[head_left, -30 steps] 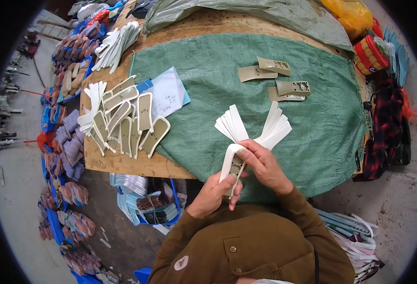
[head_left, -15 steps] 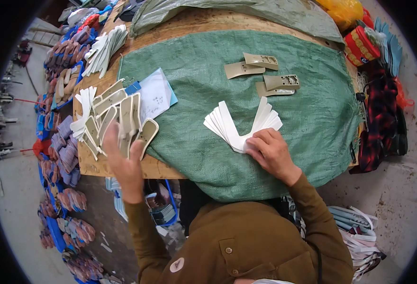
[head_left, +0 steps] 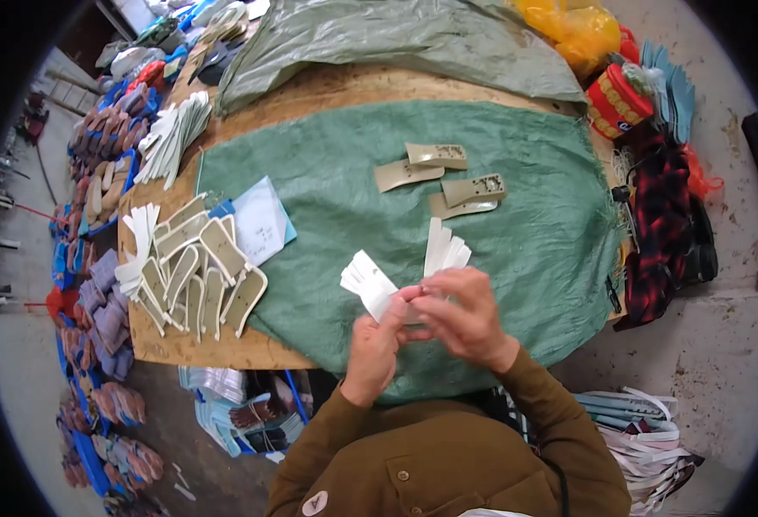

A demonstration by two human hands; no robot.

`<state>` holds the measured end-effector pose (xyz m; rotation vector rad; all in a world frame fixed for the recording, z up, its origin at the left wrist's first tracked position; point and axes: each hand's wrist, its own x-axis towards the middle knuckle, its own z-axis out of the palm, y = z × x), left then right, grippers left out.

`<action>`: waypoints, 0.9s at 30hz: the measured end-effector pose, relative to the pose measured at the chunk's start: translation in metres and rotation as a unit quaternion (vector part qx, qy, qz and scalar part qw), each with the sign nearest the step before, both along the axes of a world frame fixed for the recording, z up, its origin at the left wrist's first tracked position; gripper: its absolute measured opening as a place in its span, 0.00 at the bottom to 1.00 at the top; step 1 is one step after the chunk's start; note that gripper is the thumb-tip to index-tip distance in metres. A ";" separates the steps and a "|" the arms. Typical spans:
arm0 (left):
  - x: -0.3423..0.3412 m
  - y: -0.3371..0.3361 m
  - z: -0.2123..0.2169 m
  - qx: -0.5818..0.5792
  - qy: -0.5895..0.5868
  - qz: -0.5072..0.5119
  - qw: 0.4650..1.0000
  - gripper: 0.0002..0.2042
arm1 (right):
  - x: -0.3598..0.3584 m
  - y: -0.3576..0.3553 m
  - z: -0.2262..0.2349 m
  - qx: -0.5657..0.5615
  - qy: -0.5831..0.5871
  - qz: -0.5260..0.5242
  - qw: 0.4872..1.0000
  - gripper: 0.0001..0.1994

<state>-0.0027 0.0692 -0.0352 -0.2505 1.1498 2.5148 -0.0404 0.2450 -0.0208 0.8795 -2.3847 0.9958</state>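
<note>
Both hands meet over the near edge of a green woven cloth (head_left: 534, 258). My left hand (head_left: 377, 338) and my right hand (head_left: 462, 314) together hold a fanned bundle of white strips (head_left: 370, 284), which spreads up and out to both sides of the fingers. Several olive-beige flat pieces (head_left: 439, 177) lie on the cloth farther away. At the left, a fan of beige sole-shaped pieces (head_left: 198, 280) rests on the wooden table (head_left: 189, 349).
A pale blue sheet (head_left: 258, 220) lies beside the sole pieces. White strips (head_left: 172, 138) are stacked at the far left of the table. Grey tarp (head_left: 396, 39), yellow bag (head_left: 581, 26), plaid cloth (head_left: 667, 224) at back and right. Piled footwear parts (head_left: 95, 293) line the floor on the left.
My left hand has come back from the sole-shaped pieces at the left and joined my right hand on the white strips. The bundle sits nearer to me now.
</note>
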 end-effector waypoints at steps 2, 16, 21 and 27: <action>-0.011 -0.005 0.001 0.021 -0.009 -0.023 0.999 0.20 | -0.022 0.021 -0.007 -0.044 -0.014 -0.061 0.997 0.13; -0.014 -0.018 -0.028 0.078 -0.073 -0.024 0.994 0.17 | -0.211 0.068 -0.019 0.229 -0.039 -0.043 0.972 0.16; -0.005 -0.026 -0.011 0.085 -0.077 0.047 0.992 0.18 | -0.176 0.054 0.001 -0.218 -0.264 -0.116 0.932 0.13; 0.012 -0.041 0.012 0.235 -0.124 0.112 0.957 0.23 | -0.044 -0.005 0.021 -0.259 -0.462 0.002 0.848 0.13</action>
